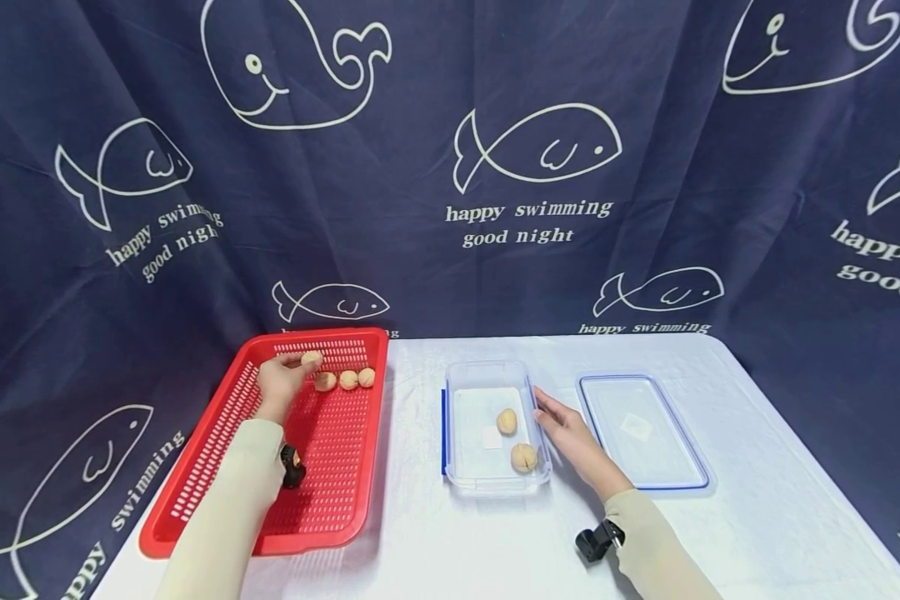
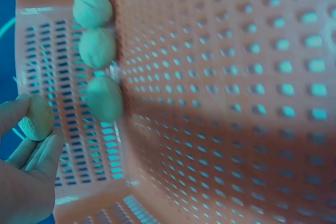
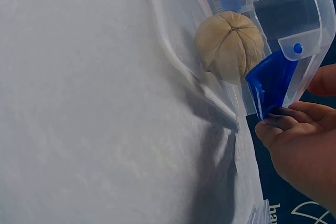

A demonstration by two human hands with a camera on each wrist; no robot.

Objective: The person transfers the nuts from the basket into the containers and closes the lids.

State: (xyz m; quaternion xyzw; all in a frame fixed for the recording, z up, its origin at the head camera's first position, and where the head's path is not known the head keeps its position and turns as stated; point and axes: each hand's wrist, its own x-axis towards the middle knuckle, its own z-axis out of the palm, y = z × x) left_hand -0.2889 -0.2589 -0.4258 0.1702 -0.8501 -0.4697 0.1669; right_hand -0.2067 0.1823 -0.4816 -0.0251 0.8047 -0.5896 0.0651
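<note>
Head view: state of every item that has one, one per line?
Clear container: open, two walnuts inside.
Lid: off, flat on the table right of the container.
Red basket: three walnuts in a row at the far end.
Left hand: pinching a fourth walnut.
Right hand: fingers straight, against the container's right side.

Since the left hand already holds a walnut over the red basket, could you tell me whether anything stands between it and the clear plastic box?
Nothing visible: only the red perforated basket's low wall and bare white tablecloth lie between the walnut and the clear lidless plastic box.
</note>
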